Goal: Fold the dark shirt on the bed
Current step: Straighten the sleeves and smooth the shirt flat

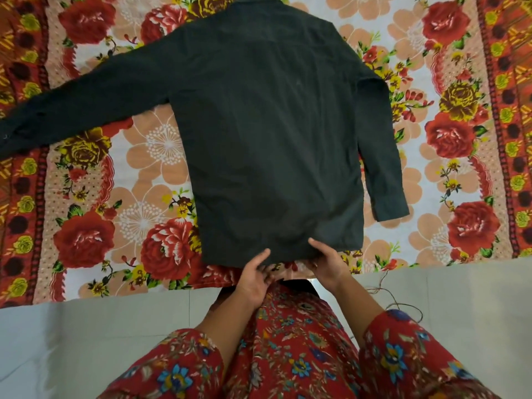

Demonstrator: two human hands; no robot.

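Your left hand point(254, 276) and right hand point(326, 264) pinch the near hem of the dark shirt point(267, 125), spread back-up on the floral bed sheet point(138, 180); uneven lifting would likely crease it and drag the outstretched sleeve point(86, 96).

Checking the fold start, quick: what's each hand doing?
Left hand: at the dark shirt hem, grip cannot be told.
Right hand: thumb on top of the hem, apparently pinching it.
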